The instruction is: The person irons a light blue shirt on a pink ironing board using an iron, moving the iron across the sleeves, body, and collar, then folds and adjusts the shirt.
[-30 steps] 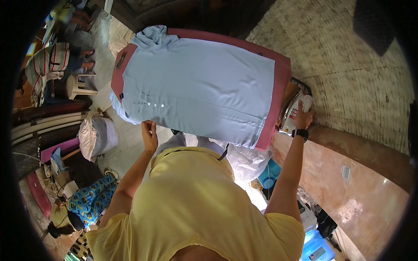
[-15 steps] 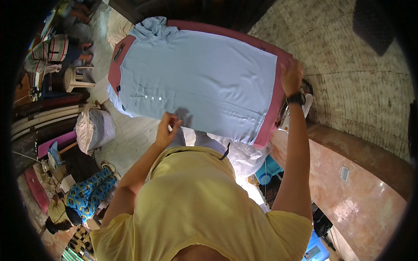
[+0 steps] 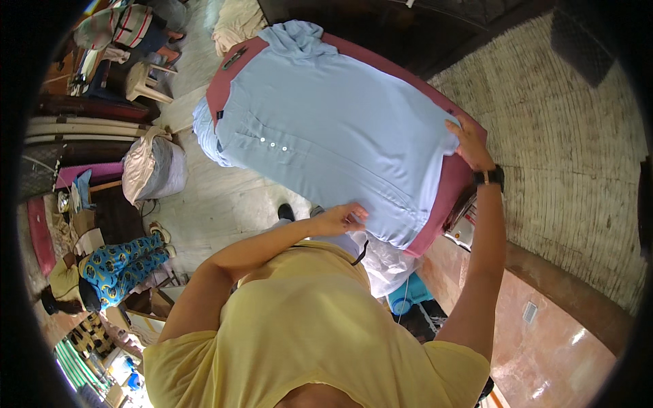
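Note:
A light blue shirt with several white buttons lies spread over a maroon padded board. Its upper part is bunched at the far left corner, and some of it hangs off the left end. My right hand, wearing a dark wristband, is closed on the shirt's hem at the right end, where the fabric pulls into small folds. By the near edge, my left hand hovers with its fingers loosely curled and apart; I see nothing in it. Dark thread clippers rest on the board's far left corner.
A stuffed cloth sack stands on the pale floor at left, near a plastic stool. One person in patterned blue trousers is at lower left; another is at upper left. A stone-faced ledge borders the right.
The view has turned, so the board appears slanted and shifted right. My left hand has moved right along the near edge. My right hand has gone from the board's end onto the shirt's hem.

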Demonstrator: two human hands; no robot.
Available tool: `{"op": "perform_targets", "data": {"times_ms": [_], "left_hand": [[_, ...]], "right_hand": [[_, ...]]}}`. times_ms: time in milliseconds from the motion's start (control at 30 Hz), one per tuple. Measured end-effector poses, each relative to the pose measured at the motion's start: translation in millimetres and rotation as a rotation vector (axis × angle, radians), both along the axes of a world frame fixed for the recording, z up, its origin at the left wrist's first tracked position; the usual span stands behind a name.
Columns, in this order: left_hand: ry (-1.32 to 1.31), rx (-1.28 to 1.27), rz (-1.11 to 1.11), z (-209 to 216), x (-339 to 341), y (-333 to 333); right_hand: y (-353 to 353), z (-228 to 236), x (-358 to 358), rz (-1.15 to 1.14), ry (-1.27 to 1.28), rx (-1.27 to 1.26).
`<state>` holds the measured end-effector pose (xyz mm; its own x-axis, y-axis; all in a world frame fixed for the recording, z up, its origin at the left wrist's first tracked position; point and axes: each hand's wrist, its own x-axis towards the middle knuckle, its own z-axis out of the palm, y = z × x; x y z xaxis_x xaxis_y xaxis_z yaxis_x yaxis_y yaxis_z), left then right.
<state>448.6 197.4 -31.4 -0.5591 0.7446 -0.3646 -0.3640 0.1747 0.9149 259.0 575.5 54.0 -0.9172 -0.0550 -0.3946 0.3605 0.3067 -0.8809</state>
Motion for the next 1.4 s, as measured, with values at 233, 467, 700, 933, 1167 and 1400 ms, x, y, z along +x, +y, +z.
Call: {"op": "perform_targets", "data": {"times_ms": [233, 467, 700, 933, 1167, 1400], "left_hand": [[0.362, 0.051, 0.445, 77.7, 11.4, 15.7], [0.347, 0.152, 0.832, 129.3, 20.6, -81.6], [0.75, -0.608, 0.917, 67.8, 60.1, -214.0], [0.947, -0.592, 1.132, 87.5, 64.9, -338.5], [1.552, -0.362, 1.219, 292.3, 48.9, -413.9], [1.687, -0.725, 0.801, 374.2, -138.9, -341.2]], "right_hand": [[-231.4, 166.4, 65.4, 0.131, 0.113, -0.628], [-349.0, 237.9, 59.0, 0.183, 0.477, -0.899], [-347.2, 294.3, 73.2, 0.04, 0.767, -0.967], [-301.6, 345.4, 144.2, 0.119, 0.974, -0.878], [-202.7, 404.7, 264.2, -0.579, 1.184, -0.371], [-113.5, 397.5, 190.6, -0.323, 0.718, -0.541]]}}
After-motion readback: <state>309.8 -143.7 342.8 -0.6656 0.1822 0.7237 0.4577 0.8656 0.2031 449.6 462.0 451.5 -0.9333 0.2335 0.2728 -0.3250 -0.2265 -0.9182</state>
